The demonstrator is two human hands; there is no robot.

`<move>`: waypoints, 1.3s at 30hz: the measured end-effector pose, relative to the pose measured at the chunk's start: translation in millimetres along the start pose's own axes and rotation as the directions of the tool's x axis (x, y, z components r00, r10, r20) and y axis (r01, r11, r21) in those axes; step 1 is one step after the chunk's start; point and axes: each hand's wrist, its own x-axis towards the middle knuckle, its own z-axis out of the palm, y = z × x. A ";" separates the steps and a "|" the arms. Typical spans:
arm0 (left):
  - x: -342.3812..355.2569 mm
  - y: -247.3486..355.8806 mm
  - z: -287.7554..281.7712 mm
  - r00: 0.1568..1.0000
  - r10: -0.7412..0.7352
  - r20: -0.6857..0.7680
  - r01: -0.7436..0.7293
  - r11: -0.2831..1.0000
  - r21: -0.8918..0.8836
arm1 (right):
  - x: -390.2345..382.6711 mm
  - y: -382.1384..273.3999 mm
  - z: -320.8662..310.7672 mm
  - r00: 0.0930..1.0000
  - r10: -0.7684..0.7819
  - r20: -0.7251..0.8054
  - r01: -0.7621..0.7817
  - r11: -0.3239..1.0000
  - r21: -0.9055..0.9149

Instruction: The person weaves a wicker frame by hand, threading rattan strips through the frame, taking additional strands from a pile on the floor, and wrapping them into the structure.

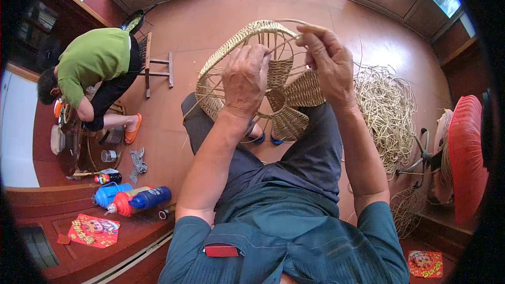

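Observation:
A woven basket (284, 68) with a pale braided rim and petal-shaped woven panels rests over my knees, its open side facing me. My left hand (244, 76) is closed at the basket, fingertips pinched on a thin straw-coloured cord (284, 46). That cord runs across to my right hand (329, 63), whose thumb and fingers are also closed on it beside the rim. One more length of cord (292, 20) sticks out above the right fingers. Bare spokes (213, 81) show between the rim and the panels. My hands hide part of the weave.
On the floor to the right lies a big tangled heap of cord (386, 115), near a metal stand (421, 152) and a red rounded cover (467, 158). At left, a person in green (97, 55) bends forward by a wooden stool (158, 66). Several bottles (150, 198) lie lower left.

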 end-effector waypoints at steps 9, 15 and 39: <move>-6.7 8.9 9.4 0.999 -0.029 0.013 0.028 0.997 0.070 | -16.9 26.4 20.9 0.916 -0.353 0.193 0.397 0.715 -0.576; -8.0 7.9 1.6 0.995 -0.077 0.058 0.076 0.997 0.013 | -6.0 20.8 44.5 0.961 -0.157 0.230 0.274 0.669 -0.691; -9.1 13.5 5.7 0.992 -0.128 0.002 0.128 0.991 -0.047 | -17.1 32.1 56.9 0.951 -0.309 0.011 0.250 0.745 -0.618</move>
